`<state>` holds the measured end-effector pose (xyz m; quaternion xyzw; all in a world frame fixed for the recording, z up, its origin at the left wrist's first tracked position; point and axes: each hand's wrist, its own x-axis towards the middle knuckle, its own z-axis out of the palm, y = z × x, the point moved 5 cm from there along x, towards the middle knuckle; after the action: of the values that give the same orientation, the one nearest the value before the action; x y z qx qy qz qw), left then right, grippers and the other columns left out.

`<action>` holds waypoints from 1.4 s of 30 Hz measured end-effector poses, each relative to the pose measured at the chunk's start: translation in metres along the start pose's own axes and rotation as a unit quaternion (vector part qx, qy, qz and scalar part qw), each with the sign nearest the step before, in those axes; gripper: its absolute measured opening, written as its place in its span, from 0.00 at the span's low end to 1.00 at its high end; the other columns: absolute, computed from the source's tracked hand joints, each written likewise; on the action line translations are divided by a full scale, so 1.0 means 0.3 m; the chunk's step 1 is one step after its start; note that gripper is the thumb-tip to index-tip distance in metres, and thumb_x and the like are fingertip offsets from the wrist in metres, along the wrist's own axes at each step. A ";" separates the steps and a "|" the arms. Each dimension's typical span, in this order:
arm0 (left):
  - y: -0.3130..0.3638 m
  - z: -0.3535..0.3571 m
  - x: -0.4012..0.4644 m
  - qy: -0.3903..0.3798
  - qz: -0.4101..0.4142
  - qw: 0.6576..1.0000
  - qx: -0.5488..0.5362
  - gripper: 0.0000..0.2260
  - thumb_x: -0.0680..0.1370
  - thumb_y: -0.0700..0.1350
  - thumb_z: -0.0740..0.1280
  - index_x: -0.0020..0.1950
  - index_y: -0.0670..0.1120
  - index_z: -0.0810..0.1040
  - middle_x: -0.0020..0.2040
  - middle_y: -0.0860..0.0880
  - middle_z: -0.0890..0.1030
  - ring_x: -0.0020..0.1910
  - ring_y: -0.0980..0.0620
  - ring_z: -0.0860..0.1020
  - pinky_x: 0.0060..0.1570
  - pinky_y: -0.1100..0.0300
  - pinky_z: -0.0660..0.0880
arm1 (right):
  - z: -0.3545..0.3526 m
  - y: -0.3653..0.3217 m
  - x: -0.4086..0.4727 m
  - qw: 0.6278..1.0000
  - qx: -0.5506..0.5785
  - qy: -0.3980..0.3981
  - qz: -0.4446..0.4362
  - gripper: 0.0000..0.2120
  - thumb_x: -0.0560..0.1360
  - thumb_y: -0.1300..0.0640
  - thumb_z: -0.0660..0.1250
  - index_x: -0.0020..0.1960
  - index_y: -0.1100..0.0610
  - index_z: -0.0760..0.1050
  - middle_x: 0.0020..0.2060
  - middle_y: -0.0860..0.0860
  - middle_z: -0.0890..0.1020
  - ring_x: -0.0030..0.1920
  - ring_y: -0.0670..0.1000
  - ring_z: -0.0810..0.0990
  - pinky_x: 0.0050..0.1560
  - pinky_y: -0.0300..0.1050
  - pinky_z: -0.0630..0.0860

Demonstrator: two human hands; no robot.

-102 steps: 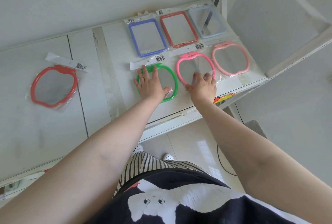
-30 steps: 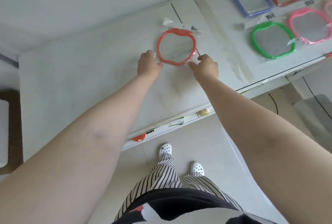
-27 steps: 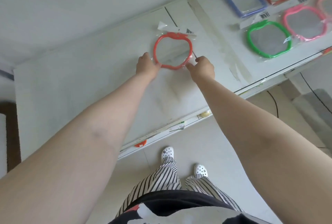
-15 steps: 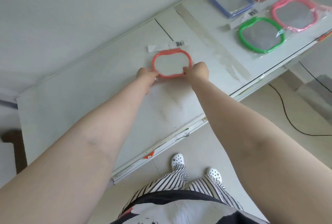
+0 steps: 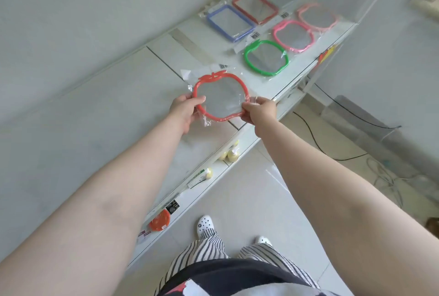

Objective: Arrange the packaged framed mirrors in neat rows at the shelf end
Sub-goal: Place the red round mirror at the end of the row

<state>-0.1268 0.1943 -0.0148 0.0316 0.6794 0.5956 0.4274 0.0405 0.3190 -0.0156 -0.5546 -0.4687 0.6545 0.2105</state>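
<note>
Left hand (image 5: 184,109) pinching the left rim, right hand (image 5: 260,110) pinching the right rim of the red apple-shaped plastic-framed mirror in its clear wrapper (image 5: 221,96). Now lifted off the white shelf top (image 5: 107,117), no longer lying flat as half a second ago. Held between both hands, well short of the green apple-shaped mirror (image 5: 266,57) ending the front row. Carrying step begun; placing beside green likely next.
</note>
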 end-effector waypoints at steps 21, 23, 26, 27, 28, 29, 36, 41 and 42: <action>-0.215 0.663 -0.311 0.150 0.027 0.988 0.034 0.08 0.70 0.35 0.73 0.35 0.44 0.78 0.42 0.41 0.84 0.45 0.42 0.84 0.53 0.50 0.81 | -0.902 0.003 -0.042 0.996 -0.076 -0.027 -0.025 0.04 0.72 0.68 0.72 0.41 0.61 0.78 0.31 0.54 0.78 0.21 0.46 0.76 0.45 0.49 0.83; -0.212 0.681 -0.330 0.161 0.026 0.986 0.040 0.08 0.70 0.35 0.74 0.35 0.44 0.78 0.41 0.42 0.84 0.46 0.42 0.84 0.53 0.49 0.81 | -0.921 0.000 -0.033 0.996 -0.078 -0.022 -0.029 0.08 0.72 0.68 0.71 0.37 0.59 0.76 0.30 0.54 0.78 0.25 0.49 0.77 0.43 0.48 0.84; -0.193 0.684 -0.342 0.178 0.030 0.982 0.048 0.08 0.70 0.35 0.74 0.35 0.44 0.78 0.37 0.45 0.82 0.42 0.45 0.83 0.53 0.50 0.81 | -0.916 -0.002 -0.013 0.997 -0.069 -0.022 -0.024 0.09 0.72 0.66 0.70 0.34 0.60 0.75 0.29 0.54 0.78 0.26 0.50 0.77 0.39 0.44 0.83; -0.184 0.681 -0.346 0.183 0.033 0.981 0.053 0.08 0.70 0.35 0.74 0.35 0.44 0.78 0.37 0.45 0.82 0.41 0.45 0.82 0.53 0.51 0.81 | -0.908 -0.003 -0.004 0.997 -0.067 -0.026 -0.021 0.09 0.73 0.66 0.70 0.35 0.60 0.75 0.30 0.54 0.78 0.25 0.49 0.77 0.39 0.44 0.83; -0.178 0.674 -0.340 0.187 0.033 0.980 0.053 0.08 0.70 0.35 0.73 0.35 0.44 0.78 0.36 0.45 0.81 0.40 0.46 0.82 0.53 0.51 0.81 | -0.896 -0.003 0.005 0.997 -0.065 -0.032 -0.018 0.07 0.73 0.65 0.70 0.36 0.61 0.75 0.30 0.55 0.78 0.24 0.49 0.77 0.38 0.44 0.83; -0.172 0.665 -0.333 0.192 0.034 0.979 0.050 0.08 0.70 0.35 0.73 0.35 0.44 0.78 0.35 0.45 0.81 0.40 0.46 0.81 0.53 0.51 0.81 | -0.882 -0.001 0.020 0.997 -0.064 -0.041 -0.016 0.05 0.73 0.66 0.70 0.39 0.63 0.76 0.30 0.55 0.77 0.21 0.47 0.76 0.38 0.45 0.84; -0.154 0.594 -0.221 0.205 0.014 0.978 0.035 0.09 0.71 0.33 0.72 0.34 0.45 0.77 0.41 0.41 0.82 0.40 0.45 0.82 0.43 0.55 0.82 | -0.763 -0.031 0.126 0.991 -0.111 -0.069 -0.025 0.07 0.72 0.67 0.69 0.49 0.65 0.77 0.35 0.58 0.78 0.20 0.45 0.76 0.39 0.43 0.84; -0.105 0.533 -0.111 0.214 0.004 0.976 0.029 0.11 0.69 0.33 0.73 0.32 0.46 0.78 0.37 0.44 0.81 0.42 0.45 0.82 0.50 0.50 0.82 | -0.654 -0.109 0.192 0.987 -0.135 -0.085 -0.023 0.10 0.73 0.66 0.70 0.37 0.59 0.71 0.31 0.56 0.77 0.27 0.49 0.77 0.32 0.37 0.81; -0.092 0.518 -0.089 0.220 0.002 0.975 0.031 0.11 0.69 0.33 0.74 0.32 0.46 0.78 0.38 0.44 0.82 0.43 0.44 0.83 0.52 0.49 0.81 | -0.631 -0.121 0.209 0.987 -0.138 -0.086 -0.022 0.12 0.73 0.66 0.71 0.35 0.59 0.70 0.32 0.56 0.77 0.28 0.50 0.76 0.31 0.36 0.80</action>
<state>-0.0011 0.2931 -0.0116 -0.0855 0.7747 0.5676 0.2652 0.1878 0.4578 -0.0077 -0.5099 -0.5825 0.6242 0.1053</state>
